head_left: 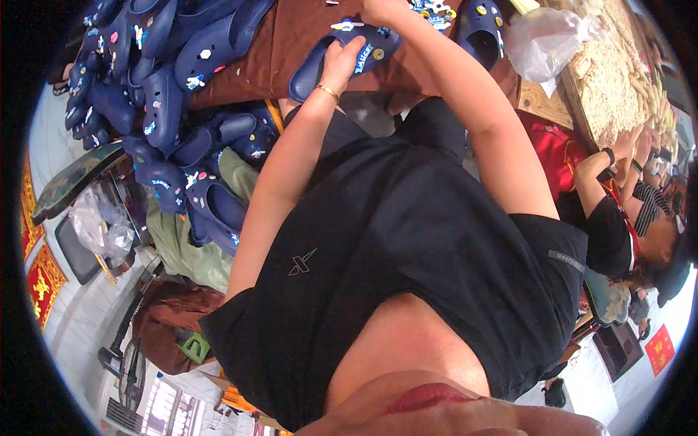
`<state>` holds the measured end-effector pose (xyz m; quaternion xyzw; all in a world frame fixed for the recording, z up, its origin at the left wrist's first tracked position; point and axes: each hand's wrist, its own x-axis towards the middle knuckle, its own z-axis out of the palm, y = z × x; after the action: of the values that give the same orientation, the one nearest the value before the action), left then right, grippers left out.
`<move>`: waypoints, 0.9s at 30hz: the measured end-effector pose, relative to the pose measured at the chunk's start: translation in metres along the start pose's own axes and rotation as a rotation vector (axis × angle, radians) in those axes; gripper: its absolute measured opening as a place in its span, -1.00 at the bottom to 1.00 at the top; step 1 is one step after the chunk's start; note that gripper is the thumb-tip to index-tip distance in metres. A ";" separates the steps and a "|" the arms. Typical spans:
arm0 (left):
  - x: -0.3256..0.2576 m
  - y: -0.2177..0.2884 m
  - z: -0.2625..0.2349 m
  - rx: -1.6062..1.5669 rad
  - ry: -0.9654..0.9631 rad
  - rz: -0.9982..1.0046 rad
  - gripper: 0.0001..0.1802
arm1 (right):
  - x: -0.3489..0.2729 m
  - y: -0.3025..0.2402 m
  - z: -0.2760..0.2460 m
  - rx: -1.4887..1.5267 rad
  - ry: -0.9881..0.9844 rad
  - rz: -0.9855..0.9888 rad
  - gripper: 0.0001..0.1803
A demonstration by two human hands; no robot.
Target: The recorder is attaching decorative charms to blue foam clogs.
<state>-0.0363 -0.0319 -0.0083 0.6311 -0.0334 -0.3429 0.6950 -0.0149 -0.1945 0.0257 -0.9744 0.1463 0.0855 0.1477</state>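
Observation:
My left hand (340, 62), with a gold bracelet on the wrist, grips a navy blue clog (311, 73) by its side over the brown table cover (283, 36). The clog carries small coloured charms on its upper. My right hand (382, 10) rests at the clog's far end, at the picture's top edge. It is mostly cut off, so its fingers cannot be read. My black shirt and both forearms fill the middle of the view.
A heap of navy clogs with charms (167, 94) covers the left side. Another clog (480, 25), loose charms (436, 14) and a clear plastic bag (545, 40) lie at the top right. Another person (603, 196) works at a tray of pale pieces (611, 80).

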 end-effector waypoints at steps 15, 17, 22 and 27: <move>0.005 -0.004 -0.005 0.064 0.013 0.039 -0.66 | 0.001 -0.018 -0.020 -0.002 -0.143 0.157 -0.63; 0.000 0.004 0.001 0.104 0.036 0.035 -0.64 | -0.008 0.011 -0.003 0.096 0.021 0.079 -0.66; -0.005 0.008 0.001 0.007 -0.038 -0.028 -0.63 | -0.081 0.042 0.051 0.628 0.613 0.159 -0.79; -0.005 0.022 0.018 -0.357 -0.085 0.011 -0.60 | -0.148 0.012 0.084 1.222 0.188 0.166 -0.60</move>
<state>-0.0394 -0.0453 0.0172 0.4824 -0.0047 -0.3659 0.7958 -0.1685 -0.1404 -0.0253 -0.7024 0.2564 -0.0887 0.6580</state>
